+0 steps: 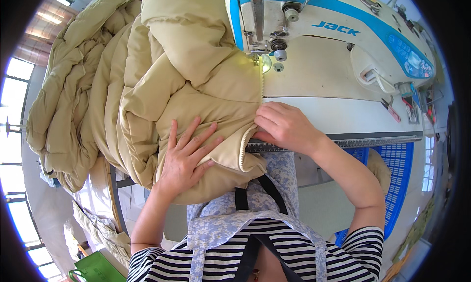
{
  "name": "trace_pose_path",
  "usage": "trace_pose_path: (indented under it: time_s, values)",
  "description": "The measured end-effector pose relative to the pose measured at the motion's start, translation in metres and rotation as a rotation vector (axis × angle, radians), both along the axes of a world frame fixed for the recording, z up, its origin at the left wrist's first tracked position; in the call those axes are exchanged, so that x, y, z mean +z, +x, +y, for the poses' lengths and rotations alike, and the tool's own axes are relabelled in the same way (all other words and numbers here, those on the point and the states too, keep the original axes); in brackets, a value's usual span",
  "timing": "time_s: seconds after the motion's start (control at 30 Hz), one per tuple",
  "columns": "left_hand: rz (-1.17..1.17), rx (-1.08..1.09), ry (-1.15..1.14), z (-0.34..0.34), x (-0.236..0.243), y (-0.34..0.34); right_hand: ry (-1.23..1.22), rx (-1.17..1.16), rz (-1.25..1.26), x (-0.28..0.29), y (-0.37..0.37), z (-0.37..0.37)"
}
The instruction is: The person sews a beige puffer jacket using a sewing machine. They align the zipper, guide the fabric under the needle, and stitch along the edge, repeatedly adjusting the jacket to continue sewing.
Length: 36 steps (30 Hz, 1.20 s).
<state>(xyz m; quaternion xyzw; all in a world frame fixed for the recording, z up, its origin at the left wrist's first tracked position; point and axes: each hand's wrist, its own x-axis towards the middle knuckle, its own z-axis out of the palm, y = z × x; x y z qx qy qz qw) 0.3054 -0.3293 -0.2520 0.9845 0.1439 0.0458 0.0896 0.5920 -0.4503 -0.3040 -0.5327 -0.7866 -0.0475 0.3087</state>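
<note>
A bulky khaki quilted padded garment [191, 56] covers the left and middle of the sewing table, with a pale zipper [242, 152] along its right edge. The zipper runs up to the presser foot [255, 60] of a white-and-blue sewing machine [304, 17], where a small light glows. My left hand [188, 162] lies with fingers spread on the fabric, near the folded lower end. My right hand [277, 125] pinches the zippered edge at the table's front; its thumb is partly hidden.
A ruler strip [338, 141] edges the white tabletop [319, 114]. Small scissors [390, 110] lie at the right. Blue plastic baskets [392, 184] stand below the table on the right. A green bag [100, 267] is at the lower left, beside more hanging fabric [98, 218].
</note>
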Motion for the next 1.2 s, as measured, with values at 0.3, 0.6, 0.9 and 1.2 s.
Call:
trace_pose_path:
  time_s: [0.3,0.6,0.9,1.2]
  values:
    - [-0.398,-0.041,-0.426,-0.056,0.002,0.099,0.003,0.030,0.173,0.000,0.006,0.000]
    - [-0.286,0.138,0.004,-0.024,-0.029,0.088,0.187,0.070,0.119,0.010,0.013,0.008]
    - [-0.469,0.110,0.024,-0.008,-0.026,0.133,0.171,0.007,0.309,0.009,0.004,0.015]
    - [-0.511,-0.050,0.102,0.024,-0.026,0.124,0.212,-0.092,0.170,0.008,0.034,0.029]
